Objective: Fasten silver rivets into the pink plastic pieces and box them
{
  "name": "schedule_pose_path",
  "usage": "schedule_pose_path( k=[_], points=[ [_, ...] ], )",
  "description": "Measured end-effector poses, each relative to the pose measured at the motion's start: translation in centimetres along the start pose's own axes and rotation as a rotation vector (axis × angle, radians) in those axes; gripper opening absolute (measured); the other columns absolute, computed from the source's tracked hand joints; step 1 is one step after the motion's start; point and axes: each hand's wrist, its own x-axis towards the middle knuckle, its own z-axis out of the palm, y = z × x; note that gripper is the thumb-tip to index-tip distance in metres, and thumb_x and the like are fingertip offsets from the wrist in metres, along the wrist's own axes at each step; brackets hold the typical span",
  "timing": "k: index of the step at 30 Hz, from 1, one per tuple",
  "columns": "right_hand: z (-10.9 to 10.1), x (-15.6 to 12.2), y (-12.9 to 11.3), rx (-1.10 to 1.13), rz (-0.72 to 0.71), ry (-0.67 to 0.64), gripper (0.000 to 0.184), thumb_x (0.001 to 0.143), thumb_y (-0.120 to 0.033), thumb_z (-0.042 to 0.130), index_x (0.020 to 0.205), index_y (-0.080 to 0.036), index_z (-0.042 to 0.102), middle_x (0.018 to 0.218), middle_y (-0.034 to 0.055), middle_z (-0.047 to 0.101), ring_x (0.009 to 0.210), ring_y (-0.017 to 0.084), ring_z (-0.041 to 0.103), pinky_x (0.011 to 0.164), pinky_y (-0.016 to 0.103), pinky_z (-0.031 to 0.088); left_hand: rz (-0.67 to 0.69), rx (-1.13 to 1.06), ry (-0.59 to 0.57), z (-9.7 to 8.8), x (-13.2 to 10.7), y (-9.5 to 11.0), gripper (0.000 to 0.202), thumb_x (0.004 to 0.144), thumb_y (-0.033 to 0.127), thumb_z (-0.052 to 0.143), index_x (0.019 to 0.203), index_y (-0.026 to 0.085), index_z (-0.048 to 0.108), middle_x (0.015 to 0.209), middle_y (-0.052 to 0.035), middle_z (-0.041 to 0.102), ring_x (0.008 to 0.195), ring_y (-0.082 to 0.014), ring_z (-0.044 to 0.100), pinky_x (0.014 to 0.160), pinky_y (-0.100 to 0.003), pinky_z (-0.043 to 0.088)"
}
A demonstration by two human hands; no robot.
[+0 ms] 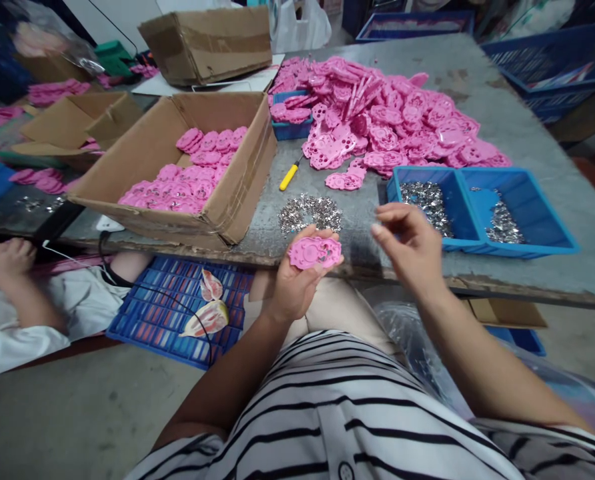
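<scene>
My left hand (297, 283) holds a pink plastic piece (309, 252) flat above my lap, near the table's front edge. Small metal bits show in openings at that piece's right part. My right hand (411, 243) is raised to the right of it, thumb and forefinger close together; whether a small part sits between them I cannot make out. Just beyond my left hand lies a heap of small shiny metal parts (322, 212) on the table. Beside my right hand stands a blue divided tray (532, 248) with more metal parts in both compartments.
A cardboard box (237, 200) with pink pieces stands at left. Behind the metal heap lie a yellow-handled tool (289, 177) and a large pile of pink pieces (392, 120). Below the table edge at left, a blue crate (167, 333) carries fruit pieces; another person's hands (10, 260) are beyond.
</scene>
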Motion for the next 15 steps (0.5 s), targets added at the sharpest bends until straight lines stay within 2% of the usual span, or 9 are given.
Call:
schedule_pose_path(
  k=[2, 3, 6, 8, 11, 13, 15],
  points=[
    [-2.3, 1.4, 1.0, -0.371, -0.058, 0.044, 0.022, 0.082, -0.038, 0.06, 0.094, -0.02, 0.059, 0.111, 0.0137, 0.06, 0.101, 0.027, 0.057, 0.083, 0.04, 0.046, -0.053, -0.036, 0.041, 0.1, 0.1, 0.3, 0.053, 0.068, 0.011, 0.071, 0.116, 0.027, 0.056, 0.12, -0.0053, 0.062, 0.121, -0.0282, 0.055, 0.097, -0.05, 0.049],
    [-3.2, 1.9, 1.5, -0.553, -0.035, 0.003, 0.025, 0.082, -0.039, 0.06, 0.096, -0.018, 0.061, 0.111, 0.0162, 0.061, 0.105, 0.03, 0.056, 0.085, 0.043, 0.044, -0.071, -0.042, 0.062, 0.1, 0.2, 0.4, 0.054, 0.066, 0.009, 0.07, 0.115, 0.027, 0.056, 0.118, -0.0049, 0.063, 0.12, -0.0282, 0.056, 0.096, -0.05, 0.049],
    [-4.7, 2.2, 2.3, -0.904, 0.119, -0.253, 0.032, 0.088, -0.042, 0.051, 0.092, -0.014, 0.066, 0.094, 0.0181, 0.066, 0.092, 0.033, 0.06, 0.075, 0.041, 0.045, -0.126, -0.057, 0.112, 0.1, 0.4, 0.5, 0.058, 0.062, 0.005, 0.067, 0.114, 0.026, 0.054, 0.115, -0.0032, 0.063, 0.118, -0.0277, 0.057, 0.096, -0.052, 0.049],
    [-4.7, 1.6, 2.3, -0.985, 0.171, -0.371, 0.037, 0.091, -0.043, 0.045, 0.09, -0.014, 0.068, 0.088, 0.0169, 0.068, 0.085, 0.031, 0.062, 0.068, 0.037, 0.044, -0.15, -0.051, 0.132, 0.1, 0.5, 0.5, 0.058, 0.062, 0.005, 0.067, 0.115, 0.025, 0.053, 0.115, -0.0032, 0.064, 0.118, -0.028, 0.057, 0.095, -0.053, 0.05],
    [-4.6, 1.1, 1.9, -0.967, 0.181, -0.403, 0.037, 0.092, -0.042, 0.043, 0.093, -0.016, 0.069, 0.092, 0.0142, 0.07, 0.085, 0.028, 0.064, 0.067, 0.033, 0.044, -0.158, 0.011, 0.164, -0.1, 0.4, 0.4, 0.059, 0.063, 0.006, 0.065, 0.118, 0.024, 0.052, 0.113, -0.0054, 0.066, 0.117, -0.029, 0.059, 0.092, -0.051, 0.052],
    [-5.2, 1.5, 1.8, -0.932, 0.175, -0.353, 0.035, 0.092, -0.039, 0.044, 0.097, -0.016, 0.069, 0.094, 0.0126, 0.071, 0.088, 0.026, 0.064, 0.071, 0.033, 0.045, -0.155, 0.048, 0.195, -0.5, 0.4, 0.4, 0.061, 0.063, 0.006, 0.065, 0.119, 0.024, 0.051, 0.109, -0.0059, 0.067, 0.113, -0.0288, 0.061, 0.088, -0.048, 0.055],
    [-6.7, 2.6, 2.0, -0.988, 0.151, -0.183, 0.036, 0.092, -0.038, 0.046, 0.106, -0.013, 0.067, 0.104, 0.0154, 0.069, 0.098, 0.028, 0.061, 0.08, 0.035, 0.045, -0.155, 0.064, 0.212, -0.9, 0.3, 0.4, 0.064, 0.062, 0.006, 0.065, 0.121, 0.025, 0.049, 0.108, -0.006, 0.068, 0.109, -0.0284, 0.064, 0.084, -0.046, 0.057]
  ],
)
